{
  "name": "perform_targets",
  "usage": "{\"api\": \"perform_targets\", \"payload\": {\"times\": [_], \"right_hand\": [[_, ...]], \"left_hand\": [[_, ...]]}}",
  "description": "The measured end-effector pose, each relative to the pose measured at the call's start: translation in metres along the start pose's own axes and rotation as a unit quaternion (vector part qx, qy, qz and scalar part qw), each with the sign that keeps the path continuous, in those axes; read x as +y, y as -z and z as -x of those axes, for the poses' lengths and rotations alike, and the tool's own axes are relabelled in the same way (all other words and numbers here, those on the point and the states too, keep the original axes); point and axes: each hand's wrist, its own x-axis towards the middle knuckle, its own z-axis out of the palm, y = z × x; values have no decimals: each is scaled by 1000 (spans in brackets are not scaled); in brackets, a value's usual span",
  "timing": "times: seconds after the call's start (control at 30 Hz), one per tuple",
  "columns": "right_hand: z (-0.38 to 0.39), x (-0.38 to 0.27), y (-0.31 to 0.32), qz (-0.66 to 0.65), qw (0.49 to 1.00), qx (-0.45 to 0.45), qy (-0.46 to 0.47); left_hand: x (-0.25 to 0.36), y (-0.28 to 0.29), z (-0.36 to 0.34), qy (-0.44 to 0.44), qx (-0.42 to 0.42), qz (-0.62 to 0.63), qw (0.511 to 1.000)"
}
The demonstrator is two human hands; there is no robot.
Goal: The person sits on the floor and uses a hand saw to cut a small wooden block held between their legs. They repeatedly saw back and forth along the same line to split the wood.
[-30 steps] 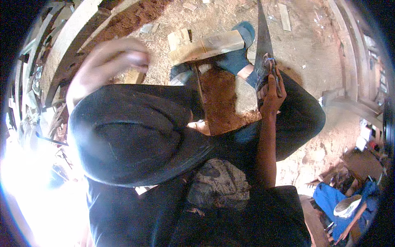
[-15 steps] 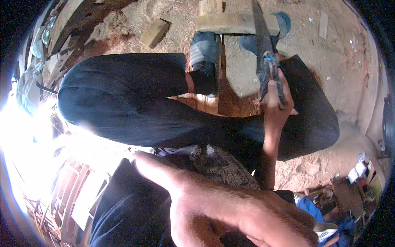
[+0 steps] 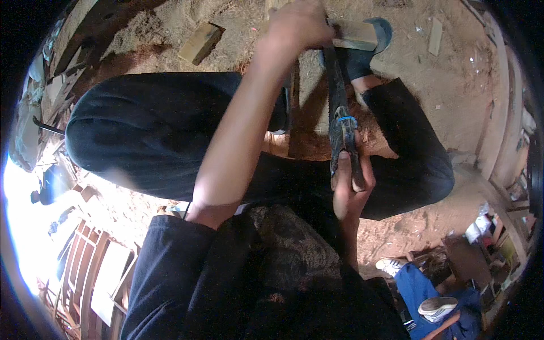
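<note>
My right hand is closed around the handle of a handsaw, whose handle has a blue band on it. The dark blade points away from me and reaches the wooden block at the far middle. My left hand, slightly blurred, is closed over the left part of that block, beside the blade; its fingertips are partly hidden. The block lies crosswise, its right end by my right sandal. My left forearm crosses above my left leg and hides most of the left foot.
A loose wood offcut lies on the dusty floor at the far left, and a thin wood strip at the far right. Wooden slats stand at the near left. At the near right is another person's blue-clad leg with pale shoes.
My left hand has swung from near my body out to the block. My right hand has drawn the saw back toward me and slightly left.
</note>
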Motion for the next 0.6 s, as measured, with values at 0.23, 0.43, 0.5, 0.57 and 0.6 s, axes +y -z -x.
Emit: {"api": "perform_targets", "payload": {"times": [0.23, 0.43, 0.5, 0.57, 0.6], "right_hand": [[-3, 13, 8, 117, 993, 9, 27], [7, 6, 4, 114, 992, 27, 47], [-1, 4, 1, 127, 991, 27, 18], [1, 4, -3, 121, 993, 16, 2], [0, 5, -5, 117, 993, 10, -4]], "left_hand": [[-124, -134, -63, -42, 95, -344, 933], [-122, -120, -80, -30, 4, -274, 961], [-105, -106, -74, -31, -15, -278, 960], [-125, -114, -84, -52, -23, -284, 957], [-136, -119, -90, -62, -27, -288, 955]]}}
